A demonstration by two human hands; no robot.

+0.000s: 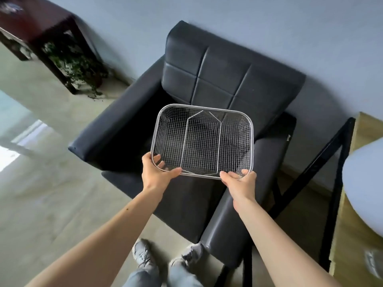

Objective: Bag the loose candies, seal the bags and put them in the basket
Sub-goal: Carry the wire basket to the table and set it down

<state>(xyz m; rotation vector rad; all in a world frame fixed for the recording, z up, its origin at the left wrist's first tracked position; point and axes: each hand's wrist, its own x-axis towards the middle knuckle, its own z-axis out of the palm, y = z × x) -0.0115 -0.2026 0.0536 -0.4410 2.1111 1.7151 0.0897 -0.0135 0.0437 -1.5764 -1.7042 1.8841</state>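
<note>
Nearest, two grey shoes (143,254) stand on the floor. Above them the left hand (155,173) grips the near left corner of the wire basket (202,141), thumb on the near rim, while the right hand (240,181) grips its near right corner. The basket is held over the seat of a black armchair (226,65) against the wall.

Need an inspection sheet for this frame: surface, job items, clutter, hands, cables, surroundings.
Surface: black armchair, seat bare under the basket.
Job's things: wire mesh basket, empty, held over the seat; candies and bags nothing seen.
Clutter: nothing seen.
Grippers: left hand grips the basket's near left corner; right hand grips its near right rim.
Cables: nothing seen.
Surroundings: dark wooden stand with trailing plant at left; black metal frame and white rounded object at right.
</note>
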